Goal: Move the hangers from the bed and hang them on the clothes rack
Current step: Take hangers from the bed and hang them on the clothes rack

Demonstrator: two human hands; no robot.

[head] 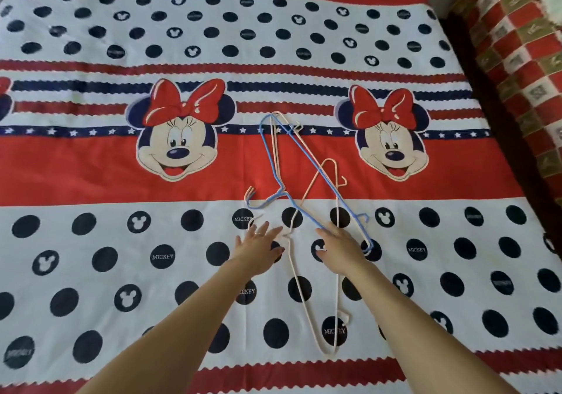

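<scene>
Hangers [304, 162]: thin wire, blue and pale pink, overlapping on bed [91, 181]; both hands released, fingers straight

We have one view only, a wide-angle camera worn on the head, looking forward and steeply down onto the bed [91, 241], which fills nearly the whole frame. Both forearms enter from the bottom edge. At the upper right, the frame catches a checked cloth [517, 44].
</scene>
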